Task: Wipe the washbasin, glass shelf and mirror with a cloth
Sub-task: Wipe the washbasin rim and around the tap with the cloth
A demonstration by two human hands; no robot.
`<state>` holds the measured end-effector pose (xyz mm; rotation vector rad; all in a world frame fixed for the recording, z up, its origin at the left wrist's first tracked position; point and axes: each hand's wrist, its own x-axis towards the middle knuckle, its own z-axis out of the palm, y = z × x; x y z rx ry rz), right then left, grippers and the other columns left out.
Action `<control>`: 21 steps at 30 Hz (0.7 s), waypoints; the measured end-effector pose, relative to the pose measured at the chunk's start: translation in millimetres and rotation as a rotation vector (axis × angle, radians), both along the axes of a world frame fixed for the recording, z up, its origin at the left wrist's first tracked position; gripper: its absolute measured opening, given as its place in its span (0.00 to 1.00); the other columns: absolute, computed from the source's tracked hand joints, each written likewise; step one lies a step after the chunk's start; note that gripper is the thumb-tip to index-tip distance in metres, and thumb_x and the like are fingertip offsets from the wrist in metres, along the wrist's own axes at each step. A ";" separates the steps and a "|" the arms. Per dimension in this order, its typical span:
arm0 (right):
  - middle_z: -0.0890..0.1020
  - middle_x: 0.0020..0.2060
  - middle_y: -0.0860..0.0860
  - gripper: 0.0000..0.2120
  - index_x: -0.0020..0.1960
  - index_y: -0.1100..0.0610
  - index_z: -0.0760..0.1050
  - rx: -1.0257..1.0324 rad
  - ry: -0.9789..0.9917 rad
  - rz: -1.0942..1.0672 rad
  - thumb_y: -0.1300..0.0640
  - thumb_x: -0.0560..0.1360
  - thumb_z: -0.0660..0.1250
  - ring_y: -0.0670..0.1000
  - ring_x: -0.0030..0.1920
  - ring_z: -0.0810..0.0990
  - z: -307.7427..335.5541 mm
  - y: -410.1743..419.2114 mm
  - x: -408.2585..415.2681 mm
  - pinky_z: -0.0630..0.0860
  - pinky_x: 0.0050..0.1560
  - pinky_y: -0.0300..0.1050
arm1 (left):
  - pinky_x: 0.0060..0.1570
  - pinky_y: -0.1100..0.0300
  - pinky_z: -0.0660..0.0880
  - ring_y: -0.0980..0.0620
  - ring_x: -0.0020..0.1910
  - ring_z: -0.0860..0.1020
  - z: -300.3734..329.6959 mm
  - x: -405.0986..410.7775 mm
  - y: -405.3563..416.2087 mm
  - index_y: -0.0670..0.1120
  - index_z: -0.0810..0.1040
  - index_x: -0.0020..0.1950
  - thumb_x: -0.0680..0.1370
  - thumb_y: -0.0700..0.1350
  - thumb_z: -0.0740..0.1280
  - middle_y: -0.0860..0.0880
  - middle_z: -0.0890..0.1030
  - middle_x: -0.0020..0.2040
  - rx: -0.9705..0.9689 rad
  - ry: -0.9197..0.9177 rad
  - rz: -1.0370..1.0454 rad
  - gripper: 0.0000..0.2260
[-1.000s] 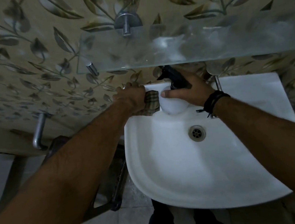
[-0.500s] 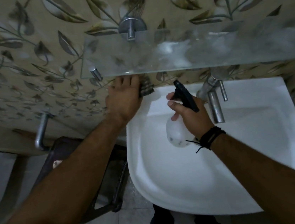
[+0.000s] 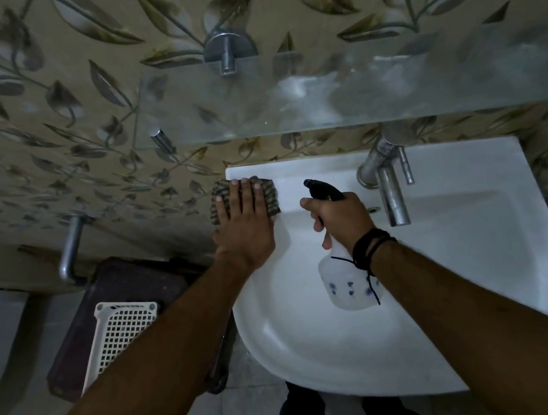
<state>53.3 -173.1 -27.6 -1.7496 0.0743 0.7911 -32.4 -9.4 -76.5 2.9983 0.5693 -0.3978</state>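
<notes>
Two hands at work: left hand (image 3: 245,224) lies flat, fingers straight and together, pressing the cloth (image 3: 266,197) onto the washbasin (image 3: 478,251); right hand (image 3: 342,216) has its fingers curled round the neck of a spray bottle (image 3: 344,288), index finger forward near the black trigger head.
Cloth position: on the back left corner of the basin rim, just below the tiled wall (image 3: 51,148), left of the tap (image 3: 388,189); its left edge hangs slightly past the rim.
Cloth axis: a folded striped pad, long side running left to right along the rim, parallel to the wall; the fingers point toward the wall, across that axis.
Bottle: held over the bowl, nozzle toward the wall, body toward the person.
Progress, as a judgement: early; the basin wipe appears under way at one corner only.
Left to do: the rest of the rim and the bowl; the glass shelf (image 3: 354,87) above looks cloudy and smeared, so probably not yet wiped.
Mirror: not in view, so its state cannot be told.
Beside the basin: a white lattice basket (image 3: 122,332) on a dark stool (image 3: 130,287).
</notes>
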 end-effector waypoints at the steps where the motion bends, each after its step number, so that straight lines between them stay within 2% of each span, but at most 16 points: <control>1: 0.77 0.35 0.52 0.23 0.70 0.47 0.80 -0.007 0.001 -0.012 0.52 0.76 0.73 0.51 0.28 0.75 -0.4 -1.3 0.9 0.77 0.30 0.45 | 0.77 0.37 0.36 0.39 0.82 0.38 1.0 1.2 -1.7 0.42 0.39 0.83 0.86 0.54 0.45 0.40 0.41 0.83 -0.008 0.005 0.010 0.30; 4: 0.78 0.35 0.54 0.21 0.68 0.51 0.81 -0.035 0.012 -0.059 0.50 0.76 0.74 0.54 0.27 0.75 3.2 -12.5 0.9 0.81 0.36 0.51 | 0.76 0.37 0.35 0.38 0.82 0.38 2.9 11.6 -8.6 0.41 0.39 0.82 0.86 0.54 0.44 0.39 0.41 0.83 -0.028 0.012 0.027 0.30; 5: 0.80 0.36 0.54 0.20 0.68 0.49 0.80 -0.023 0.020 -0.065 0.50 0.77 0.74 0.53 0.26 0.74 5.3 -17.5 -0.4 0.81 0.36 0.51 | 0.76 0.37 0.36 0.37 0.82 0.39 2.7 18.2 -12.5 0.41 0.39 0.82 0.86 0.54 0.45 0.38 0.41 0.83 -0.040 0.002 0.019 0.30; 7: 0.82 0.40 0.53 0.20 0.69 0.40 0.73 0.007 0.010 -0.062 0.49 0.79 0.73 0.51 0.24 0.74 10.9 -27.0 -5.4 0.80 0.33 0.47 | 0.77 0.38 0.35 0.37 0.81 0.38 3.2 37.1 -26.7 0.41 0.38 0.82 0.86 0.53 0.47 0.38 0.40 0.83 -0.109 -0.016 -0.010 0.30; 9: 0.83 0.41 0.52 0.13 0.62 0.38 0.75 0.026 -0.017 -0.098 0.49 0.80 0.71 0.50 0.25 0.75 14.8 -36.2 -9.9 0.78 0.29 0.42 | 0.77 0.37 0.34 0.38 0.81 0.36 3.3 60.4 -48.4 0.43 0.37 0.82 0.86 0.52 0.50 0.40 0.38 0.83 -0.186 -0.019 -0.057 0.32; 11: 0.83 0.42 0.55 0.04 0.54 0.44 0.82 0.053 -0.029 -0.188 0.50 0.80 0.72 0.52 0.29 0.77 17.5 -45.9 -13.4 0.75 0.27 0.41 | 0.77 0.35 0.36 0.39 0.81 0.36 2.9 80.0 -74.2 0.44 0.37 0.83 0.83 0.55 0.59 0.42 0.38 0.83 -0.249 -0.012 -0.147 0.38; 14: 0.86 0.45 0.57 0.12 0.58 0.57 0.85 0.031 -0.063 -0.262 0.50 0.79 0.73 0.54 0.38 0.83 18.9 -61.6 -17.4 0.76 0.27 0.38 | 0.78 0.37 0.36 0.40 0.82 0.39 -0.4 93.0 -101.7 0.44 0.39 0.83 0.77 0.56 0.68 0.43 0.42 0.84 -0.252 -0.031 -0.279 0.47; 16: 0.86 0.42 0.57 0.12 0.54 0.61 0.84 0.012 -0.104 -0.258 0.52 0.80 0.73 0.53 0.37 0.81 23.0 -68.8 -19.9 0.75 0.27 0.33 | 0.78 0.37 0.37 0.41 0.82 0.39 -2.6 91.1 -102.0 0.45 0.40 0.83 0.78 0.57 0.67 0.45 0.42 0.84 -0.238 -0.055 -0.285 0.46; 18: 0.83 0.38 0.55 0.11 0.49 0.61 0.83 0.001 -0.133 -0.231 0.52 0.80 0.72 0.49 0.31 0.77 28.8 -72.5 -22.9 0.73 0.26 0.33 | 0.78 0.37 0.39 0.44 0.82 0.39 -4.9 80.2 -91.3 0.48 0.40 0.84 0.82 0.57 0.59 0.47 0.42 0.84 -0.192 -0.083 -0.316 0.38; 21: 0.83 0.40 0.54 0.11 0.57 0.57 0.84 0.003 -0.133 -0.194 0.51 0.80 0.72 0.48 0.27 0.75 33.8 -75.5 -24.4 0.73 0.24 0.36 | 0.78 0.39 0.36 0.43 0.83 0.41 -14.9 51.8 -61.0 0.49 0.42 0.84 0.85 0.56 0.49 0.47 0.43 0.84 -0.118 -0.159 -0.237 0.30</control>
